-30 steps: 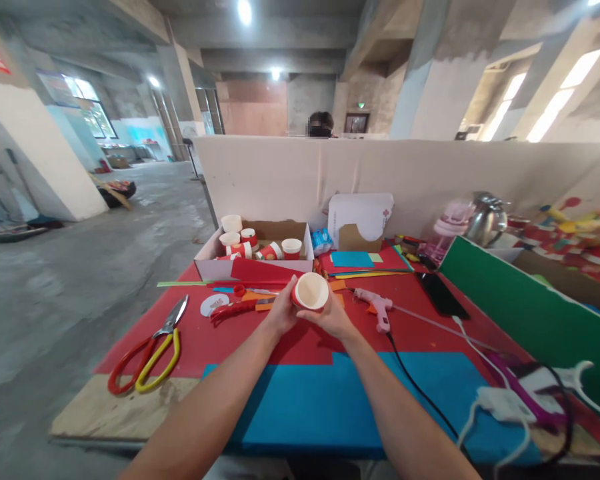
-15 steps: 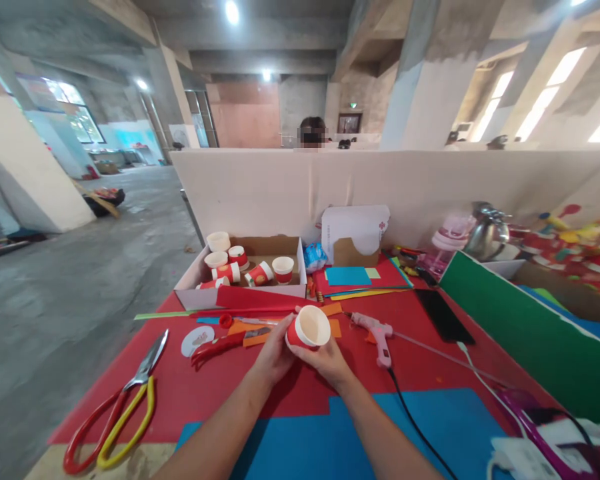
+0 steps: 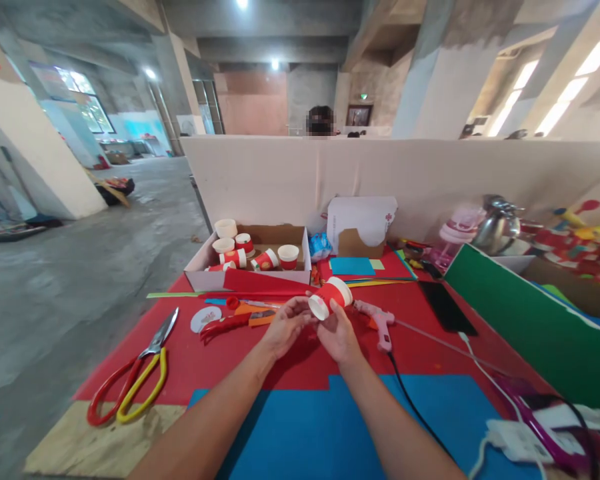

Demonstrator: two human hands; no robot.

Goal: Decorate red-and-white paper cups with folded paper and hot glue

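A red and white paper cup is tilted on its side above the table, one white end facing down and left. My right hand is closed around it from below, thumb along its side. Beside the cup's lower left end is my left hand, its fingers loosely bent and apart; whether the fingertips touch the cup is hard to make out. To the right of the cup lies a pink glue gun with a black cord. Red-handled pliers and a white paper disc are left of my hands.
Several paper cups stand or lie in a cardboard box at the back. Large scissors with red and yellow handles lie at left. Blue sheets cover the table's front. A phone, green board and power strip are at right.
The cup has turned from opening up to lying sideways and moved slightly right. My left hand's fingers have come away from around its side, while my right hand keeps its grip.
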